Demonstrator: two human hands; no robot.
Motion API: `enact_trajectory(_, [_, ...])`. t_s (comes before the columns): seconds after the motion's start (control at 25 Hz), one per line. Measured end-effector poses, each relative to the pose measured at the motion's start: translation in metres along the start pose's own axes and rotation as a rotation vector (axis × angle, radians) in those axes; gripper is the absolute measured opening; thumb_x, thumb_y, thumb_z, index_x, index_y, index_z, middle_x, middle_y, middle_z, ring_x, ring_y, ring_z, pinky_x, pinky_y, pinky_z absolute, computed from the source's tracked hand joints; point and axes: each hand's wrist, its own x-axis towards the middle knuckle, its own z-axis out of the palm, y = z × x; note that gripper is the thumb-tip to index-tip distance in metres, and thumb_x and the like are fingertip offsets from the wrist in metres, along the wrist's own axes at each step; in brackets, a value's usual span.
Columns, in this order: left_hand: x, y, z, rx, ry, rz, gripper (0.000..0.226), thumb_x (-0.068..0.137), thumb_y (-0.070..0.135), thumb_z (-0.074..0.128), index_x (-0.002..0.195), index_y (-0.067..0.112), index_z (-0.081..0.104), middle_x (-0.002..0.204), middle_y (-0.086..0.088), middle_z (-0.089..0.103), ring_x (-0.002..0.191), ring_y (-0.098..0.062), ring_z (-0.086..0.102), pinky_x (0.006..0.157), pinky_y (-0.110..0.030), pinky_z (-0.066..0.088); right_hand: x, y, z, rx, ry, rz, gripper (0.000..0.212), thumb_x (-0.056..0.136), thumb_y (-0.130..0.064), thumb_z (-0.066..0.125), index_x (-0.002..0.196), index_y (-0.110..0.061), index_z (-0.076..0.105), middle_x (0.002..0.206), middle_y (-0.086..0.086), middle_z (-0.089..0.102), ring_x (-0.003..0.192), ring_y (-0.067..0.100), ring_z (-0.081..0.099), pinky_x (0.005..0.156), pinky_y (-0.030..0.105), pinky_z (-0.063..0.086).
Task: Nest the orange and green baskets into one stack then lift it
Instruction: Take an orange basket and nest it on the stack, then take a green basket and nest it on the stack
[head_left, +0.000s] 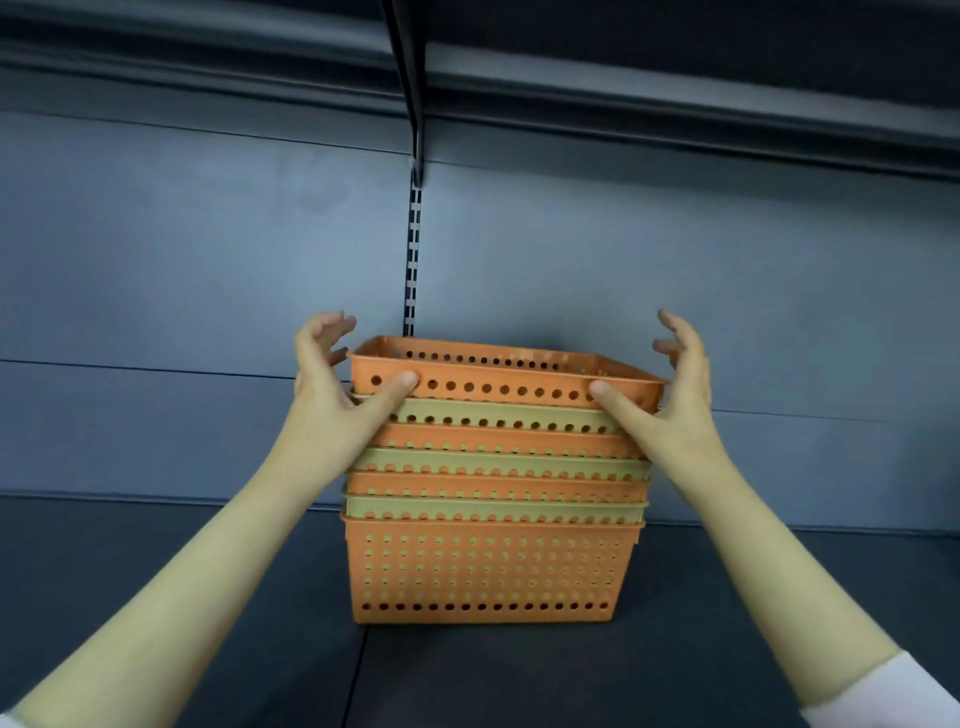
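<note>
One stack of several perforated baskets stands on the dark shelf (156, 597), orange and green alternating. The bottom orange basket (488, 571) shows its full front wall; green rims (498, 465) peek out between orange ones. The top orange basket (498, 382) sits a little tilted, its right side lower. My left hand (332, 395) is at the top basket's left end, thumb pressed on its front wall, fingers spread and curled above the rim. My right hand (670, 400) mirrors it at the right end, thumb on the front wall, fingers apart beside the rim.
A blue-grey back panel (208, 249) rises behind the stack, with a slotted upright (413, 260) in its middle. Another shelf (675, 88) hangs overhead. A seam (358, 670) runs through the shelf surface in front of the stack.
</note>
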Motion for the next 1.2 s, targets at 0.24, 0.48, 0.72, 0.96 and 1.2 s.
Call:
enact_trajectory(0.24, [0.003, 0.006, -0.002, 0.485, 0.009, 0.075, 0.042, 0.08, 0.066, 0.051, 0.096, 0.027, 0.055, 0.098, 0.013, 0.059, 0.113, -0.027, 0.051, 0.09, -0.043, 0.043, 0.0, 0.012, -0.007, -0.086, -0.072, -0.037, 0.034, 0.076, -0.064, 0.062, 0.083, -0.031, 0.058, 0.102, -0.011, 0.062, 0.111, 0.018, 0.054, 0.094, 0.039, 0.047])
enact_trajectory(0.48, [-0.006, 0.038, 0.057, 0.914, 0.072, 0.662, 0.036, 0.092, 0.038, 0.053, 0.102, 0.005, 0.067, 0.115, -0.015, 0.065, 0.127, -0.041, 0.047, 0.11, -0.052, 0.032, 0.005, 0.017, -0.043, -0.145, -0.039, -0.126, 0.017, 0.093, -0.035, 0.063, 0.106, -0.027, 0.068, 0.114, -0.012, 0.066, 0.116, 0.009, 0.056, 0.101, 0.026, 0.041])
enact_trajectory(0.72, [-0.014, 0.091, 0.203, 0.775, -0.038, 0.898, 0.025, 0.087, 0.027, 0.055, 0.095, 0.007, 0.069, 0.12, -0.015, 0.064, 0.125, -0.036, 0.052, 0.11, -0.047, 0.034, -0.005, 0.064, -0.145, -0.39, 0.119, -0.148, 0.015, 0.092, -0.024, 0.065, 0.105, -0.02, 0.071, 0.113, -0.005, 0.069, 0.113, 0.02, 0.059, 0.095, 0.02, 0.036])
enact_trajectory(0.96, [-0.032, 0.133, 0.37, 0.662, -0.138, 0.94, 0.026, 0.085, 0.027, 0.054, 0.093, 0.008, 0.068, 0.118, -0.013, 0.065, 0.124, -0.035, 0.054, 0.107, -0.046, 0.037, -0.019, 0.148, -0.299, -0.538, 0.236, -0.005, 0.02, 0.092, -0.022, 0.065, 0.111, -0.017, 0.068, 0.109, -0.011, 0.063, 0.114, 0.02, 0.055, 0.089, 0.005, 0.029])
enact_trajectory(1.2, [-0.065, 0.159, 0.538, 0.615, -0.271, 0.895, 0.032, 0.084, 0.034, 0.048, 0.095, 0.011, 0.067, 0.116, -0.01, 0.065, 0.12, -0.034, 0.056, 0.102, -0.04, 0.037, -0.037, 0.263, -0.45, -0.745, 0.334, 0.216, 0.038, 0.091, -0.03, 0.061, 0.125, -0.011, 0.063, 0.128, 0.015, 0.063, 0.123, 0.037, 0.052, 0.105, 0.047, 0.039])
